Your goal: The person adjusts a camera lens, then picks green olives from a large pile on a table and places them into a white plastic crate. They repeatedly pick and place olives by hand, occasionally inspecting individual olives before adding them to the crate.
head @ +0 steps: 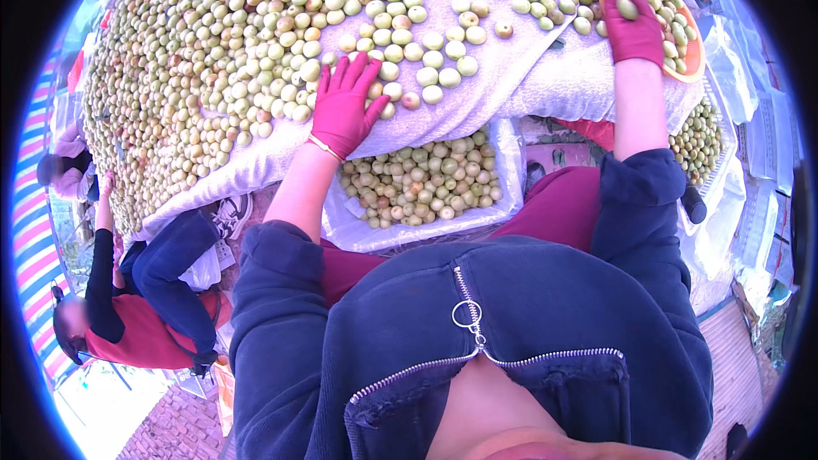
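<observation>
My left hand [347, 102], in a thin red glove, lies palm down with spread fingers on round green fruits [255, 25] at the edge of a cloth-covered table. Gloved in red too, my right hand [632, 22] is at the left rim of an orange plastic basket [695, 70] full of the same fruits. One green fruit [627, 9] shows between its thumb and fingers. Loose fruits are scattered on the pale cloth [473, 105] between my hands.
A plastic-lined crate [409, 239] of fruits stands below the table edge before me. Another crate [722, 121] with fruits is at the right, beside plastic bags [732, 70]. A person in a red vest [137, 332] sits at the left, and another person [67, 166] is farther off.
</observation>
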{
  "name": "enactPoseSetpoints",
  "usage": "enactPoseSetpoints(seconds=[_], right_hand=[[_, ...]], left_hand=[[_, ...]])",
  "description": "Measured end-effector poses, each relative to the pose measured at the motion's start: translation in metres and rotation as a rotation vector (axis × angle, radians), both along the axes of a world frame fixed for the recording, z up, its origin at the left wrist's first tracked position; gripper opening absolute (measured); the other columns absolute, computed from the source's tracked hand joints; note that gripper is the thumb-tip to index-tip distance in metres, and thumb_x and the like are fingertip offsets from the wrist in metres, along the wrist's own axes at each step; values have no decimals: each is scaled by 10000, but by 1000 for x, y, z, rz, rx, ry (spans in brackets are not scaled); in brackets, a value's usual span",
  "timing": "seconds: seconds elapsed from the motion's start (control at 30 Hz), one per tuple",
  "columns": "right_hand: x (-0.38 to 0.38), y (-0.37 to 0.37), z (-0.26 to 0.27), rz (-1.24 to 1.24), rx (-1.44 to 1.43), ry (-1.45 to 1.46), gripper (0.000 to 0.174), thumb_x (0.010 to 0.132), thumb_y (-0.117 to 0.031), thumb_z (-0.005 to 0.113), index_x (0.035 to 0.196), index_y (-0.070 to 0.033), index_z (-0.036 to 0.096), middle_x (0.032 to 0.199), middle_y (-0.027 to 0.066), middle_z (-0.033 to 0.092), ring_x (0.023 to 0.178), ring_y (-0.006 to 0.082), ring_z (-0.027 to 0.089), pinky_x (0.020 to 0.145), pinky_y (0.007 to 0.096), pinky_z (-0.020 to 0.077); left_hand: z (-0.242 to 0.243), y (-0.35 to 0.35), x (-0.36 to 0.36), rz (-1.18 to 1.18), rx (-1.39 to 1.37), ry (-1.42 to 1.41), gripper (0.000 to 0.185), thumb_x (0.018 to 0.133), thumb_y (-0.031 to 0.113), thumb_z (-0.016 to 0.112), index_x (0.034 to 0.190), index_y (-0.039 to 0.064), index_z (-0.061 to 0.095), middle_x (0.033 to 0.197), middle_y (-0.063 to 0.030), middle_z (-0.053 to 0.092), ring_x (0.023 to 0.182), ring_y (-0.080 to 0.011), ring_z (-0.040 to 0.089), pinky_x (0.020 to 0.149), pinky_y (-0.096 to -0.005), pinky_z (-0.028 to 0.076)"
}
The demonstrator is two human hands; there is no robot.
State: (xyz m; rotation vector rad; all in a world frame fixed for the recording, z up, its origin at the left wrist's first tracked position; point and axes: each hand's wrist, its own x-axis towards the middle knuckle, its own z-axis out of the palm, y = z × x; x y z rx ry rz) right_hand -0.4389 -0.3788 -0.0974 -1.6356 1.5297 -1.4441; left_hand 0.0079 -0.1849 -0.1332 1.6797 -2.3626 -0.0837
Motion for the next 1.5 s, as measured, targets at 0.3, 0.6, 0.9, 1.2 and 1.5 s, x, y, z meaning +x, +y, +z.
enactPoseSetpoints(seconds=[0.3, 0.6, 0.9, 1.2, 1.5], right_hand=[[42, 26, 29, 284, 62, -275, 424, 885, -10, 614, 1307, -23, 569, 1301, 151, 599, 1284, 246, 526, 1073, 327, 437], [142, 96, 2, 790, 100, 618, 553, 834, 79, 518, 1329, -166, 540, 1258, 147, 583, 1043, 288, 629, 914, 374, 510], [167, 120, -11, 932, 256, 830, 643, 784, 134, 449, 1358, -153, 494, 1456, 196, 419, 1228, 378, 531, 1019, 397, 460], [169, 118, -10, 946, 249, 823, 655, 775, 133, 456, 1359, -162, 496, 1449, 195, 424, 1226, 376, 533, 1009, 403, 467], [171, 119, -7, 1052, 296, 756, 654, 760, 140, 458, 1349, -139, 507, 1440, 172, 445, 1222, 366, 539, 1012, 393, 467]], left_hand=[[24, 37, -26, -207, 167, 217, 611, 867, 235, 675, 1414, 89, 443, 1448, -178, 443, 1372, -384, 382, 1127, -480, 331], [24, 29, 47, 242, 6, 108, 637, 887, 321, 658, 1394, 6, 435, 1387, -229, 485, 1332, -405, 411, 1122, -495, 309], [24, 51, 38, 68, 42, 256, 528, 883, 229, 679, 1355, 69, 506, 1344, -180, 544, 1287, -361, 484, 1088, -484, 362], [18, -5, 21, 211, 107, 100, 345, 859, 272, 699, 1151, 97, 637, 1039, -128, 679, 975, -321, 646, 850, -413, 519], [14, 22, -21, 99, 310, 323, 177, 949, 243, 584, 1051, 101, 609, 935, -141, 592, 888, -345, 616, 766, -406, 507]])
